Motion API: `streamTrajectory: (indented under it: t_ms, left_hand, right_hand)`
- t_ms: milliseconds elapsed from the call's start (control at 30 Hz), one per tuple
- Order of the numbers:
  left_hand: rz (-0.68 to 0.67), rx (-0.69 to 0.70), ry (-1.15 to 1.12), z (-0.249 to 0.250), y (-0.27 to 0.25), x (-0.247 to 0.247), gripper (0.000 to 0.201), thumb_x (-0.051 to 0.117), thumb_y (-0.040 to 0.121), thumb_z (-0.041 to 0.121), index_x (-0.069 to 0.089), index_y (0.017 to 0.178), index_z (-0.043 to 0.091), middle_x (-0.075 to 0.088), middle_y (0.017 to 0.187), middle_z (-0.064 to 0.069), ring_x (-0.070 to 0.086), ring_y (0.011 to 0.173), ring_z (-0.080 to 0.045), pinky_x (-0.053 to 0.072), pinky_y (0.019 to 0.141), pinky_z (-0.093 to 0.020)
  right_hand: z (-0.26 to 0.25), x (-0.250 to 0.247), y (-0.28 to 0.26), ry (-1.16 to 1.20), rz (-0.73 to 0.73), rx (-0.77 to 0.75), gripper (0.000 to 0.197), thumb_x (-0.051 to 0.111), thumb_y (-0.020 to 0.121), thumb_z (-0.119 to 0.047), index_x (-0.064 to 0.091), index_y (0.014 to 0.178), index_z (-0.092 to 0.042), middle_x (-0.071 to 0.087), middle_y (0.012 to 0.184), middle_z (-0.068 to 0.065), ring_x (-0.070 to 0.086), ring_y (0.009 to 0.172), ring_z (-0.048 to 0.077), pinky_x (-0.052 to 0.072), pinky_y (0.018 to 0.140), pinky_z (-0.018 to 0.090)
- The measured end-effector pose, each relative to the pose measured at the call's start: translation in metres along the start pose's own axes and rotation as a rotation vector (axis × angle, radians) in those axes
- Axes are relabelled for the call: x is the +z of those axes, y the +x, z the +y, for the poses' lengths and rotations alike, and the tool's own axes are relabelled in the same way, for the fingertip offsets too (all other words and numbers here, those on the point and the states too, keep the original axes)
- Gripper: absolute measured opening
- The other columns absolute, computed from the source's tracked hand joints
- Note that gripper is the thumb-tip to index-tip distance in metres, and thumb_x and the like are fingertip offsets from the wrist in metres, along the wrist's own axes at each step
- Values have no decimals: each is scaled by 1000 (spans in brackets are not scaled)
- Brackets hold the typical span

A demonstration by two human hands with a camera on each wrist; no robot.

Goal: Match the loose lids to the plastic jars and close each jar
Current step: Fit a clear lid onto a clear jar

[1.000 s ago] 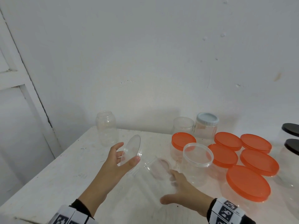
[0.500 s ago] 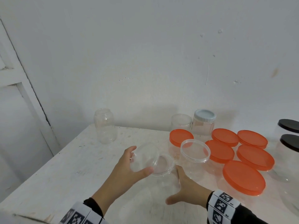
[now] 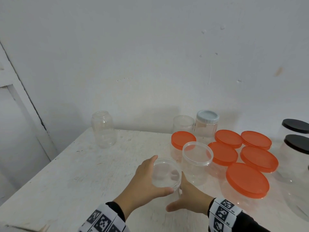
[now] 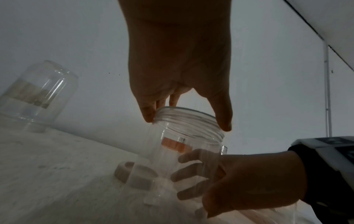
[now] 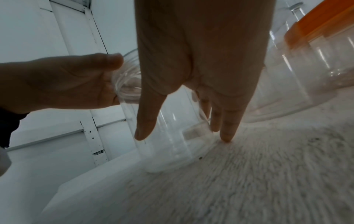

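Note:
A clear lid (image 3: pixel 168 173) lies flat on the mouth of a small clear jar (image 4: pixel 180 153) near the table's front. My left hand (image 3: pixel 160 174) grips the lid's rim from the left, thumb at the near side and fingers at the far side. My right hand (image 3: pixel 177 193) wraps round the jar's body from the right, and its fingers (image 4: pixel 191 174) show through the plastic. In the right wrist view the jar (image 5: pixel 168 128) stands on the table with the lid (image 5: pixel 126 78) in my left hand. Whether the threads are engaged is not visible.
Right beside it stands a jar with a clear lid (image 3: pixel 197 153). Behind and to the right are several orange-lidded jars (image 3: pixel 247 180), a pale-blue-lidded jar (image 3: pixel 207 123) and two black-lidded jars (image 3: pixel 296 143). Open jars stand at the back (image 3: pixel 183 124) and far left (image 3: pixel 103 129).
My left hand has brought the tilted clear lid down and right onto the jar's mouth. The jar, tipped in my right hand before, now stands upright.

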State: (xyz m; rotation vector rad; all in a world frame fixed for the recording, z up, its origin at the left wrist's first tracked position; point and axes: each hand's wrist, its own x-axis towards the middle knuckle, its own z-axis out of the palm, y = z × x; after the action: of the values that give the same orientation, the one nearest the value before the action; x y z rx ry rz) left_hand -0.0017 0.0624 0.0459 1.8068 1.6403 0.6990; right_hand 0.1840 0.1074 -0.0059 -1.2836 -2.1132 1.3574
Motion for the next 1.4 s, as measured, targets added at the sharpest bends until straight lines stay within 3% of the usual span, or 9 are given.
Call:
streamTrajectory:
  t_ms: [167,400,533,633,733,900,967,1133,1400]
  left_hand:
    - [4,28,42,0,-2,5,111,71,62,65,4,147,41,17,148,21,19,130,0,24,101,-22]
    - [-75,-92,-209,-18,-5,-5,136,84,51,62,-13,146,46,13,150,21,22,138,-7,24,111,-31]
    - [-215,-144,-315,-32,-3,-1,134,87,62,40,-17,146,40,22,146,19,27,127,-3,27,100,-20]
    - [-210,-131,-386,-37,1,9,115,88,64,30,6,143,45,32,141,19,37,126,-3,36,95,-14]
    - [-172,-122,-385,-44,6,16,92,89,62,29,26,127,48,40,133,22,42,120,-1,38,84,-10]
    - [-153,-159,-411,-55,11,21,98,91,58,34,24,127,50,36,120,33,38,121,-4,37,86,-11]
    - [-163,-146,-422,-58,13,22,102,92,56,36,24,131,49,36,119,36,38,120,-2,39,74,-4]
    - [-178,-117,-424,-59,12,22,85,91,57,38,32,115,58,33,117,43,40,113,8,36,78,-3]
    - [-178,-67,-462,-59,11,21,89,91,57,37,30,119,57,32,123,39,37,120,5,39,78,3]
  right_hand:
    - [-2,-3,-4,-63,-11,19,110,86,60,-43,5,133,-48,23,125,-40,32,121,-7,30,81,-3]
    - [-39,-43,-26,-176,-52,84,132,87,57,-39,-5,152,-35,9,158,-13,20,143,12,25,117,36]
    - [-84,-53,-23,-350,-61,-12,113,80,68,-51,5,151,-37,10,153,-22,19,138,5,25,111,28]
    - [-109,-36,-7,-692,-148,-36,105,73,74,-54,7,153,-31,13,154,-10,19,140,18,28,111,38]
    - [-123,-25,9,-909,-240,25,96,74,74,-52,18,149,-29,32,140,-1,33,125,24,40,100,43]
    - [-137,-23,22,-1048,-321,89,89,79,69,-49,31,141,-31,35,120,-2,41,114,26,47,90,47]
    - [-138,-23,23,-1065,-333,76,89,80,68,-46,30,140,-34,33,115,-4,41,111,25,48,89,47]
    - [-139,-30,22,-1104,-420,16,98,83,68,-29,23,145,-41,32,133,-6,36,117,22,48,90,49]
    - [-140,-38,28,-1080,-561,-47,98,83,66,-11,29,141,-44,29,141,-10,34,125,21,44,95,50]
